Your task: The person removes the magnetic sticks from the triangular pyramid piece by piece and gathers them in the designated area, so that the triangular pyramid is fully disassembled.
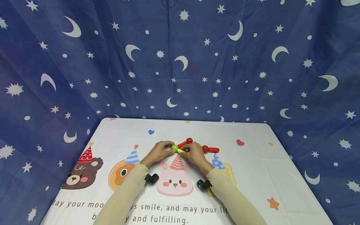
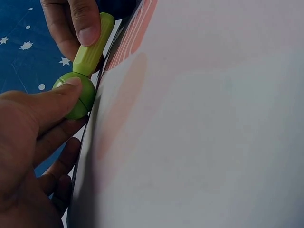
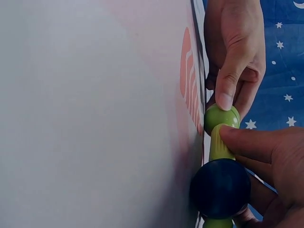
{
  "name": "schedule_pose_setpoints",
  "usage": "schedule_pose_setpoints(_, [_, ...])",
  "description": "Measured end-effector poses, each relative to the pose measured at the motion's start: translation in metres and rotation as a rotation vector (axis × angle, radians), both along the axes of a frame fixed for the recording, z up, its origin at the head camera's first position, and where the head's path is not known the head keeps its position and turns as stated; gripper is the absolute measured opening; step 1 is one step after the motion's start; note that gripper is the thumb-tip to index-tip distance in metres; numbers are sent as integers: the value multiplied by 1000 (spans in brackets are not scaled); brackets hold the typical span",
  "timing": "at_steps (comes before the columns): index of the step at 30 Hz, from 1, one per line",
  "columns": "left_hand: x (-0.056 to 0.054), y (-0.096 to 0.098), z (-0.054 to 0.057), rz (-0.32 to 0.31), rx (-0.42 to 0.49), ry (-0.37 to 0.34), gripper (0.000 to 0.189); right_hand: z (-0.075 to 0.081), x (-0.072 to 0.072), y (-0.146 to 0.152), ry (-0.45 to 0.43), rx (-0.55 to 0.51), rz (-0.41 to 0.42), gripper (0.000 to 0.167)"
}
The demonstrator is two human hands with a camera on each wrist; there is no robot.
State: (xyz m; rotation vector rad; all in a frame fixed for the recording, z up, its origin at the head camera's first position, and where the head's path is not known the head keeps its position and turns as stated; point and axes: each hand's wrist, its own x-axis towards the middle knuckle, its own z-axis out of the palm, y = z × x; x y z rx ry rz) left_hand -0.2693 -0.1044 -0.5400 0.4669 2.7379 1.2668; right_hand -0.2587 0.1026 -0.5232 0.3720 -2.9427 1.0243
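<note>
A light-green ball sits near the middle of the table, with a yellow-green rod meeting it on the right. The left hand holds the ball between thumb and curled fingers; the right hand pinches the rod, its thumb lying on top. In the right wrist view, a dark blue ball stands at the rod's other end, just beside the right fingers. Just behind the hands, a red rod slants up to a red ball; whether it joins the green ball cannot be told. To the right of the right hand, a second red ball meets another red rod. Both arms wear cream sleeves. The white table covering has cartoon animals in party hats, and behind hangs a blue curtain patterned with white moons and stars.
</note>
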Motion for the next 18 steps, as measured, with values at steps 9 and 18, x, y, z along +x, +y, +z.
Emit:
schedule_pose_setpoints(9, [-1,-2,0,18,14,-7,37,-3,1,1,-1,-45,3,17])
schedule_pose_setpoints(18, [-2,-2,-2,29,20,-21,39,2,1,6,-11,-40,37,18])
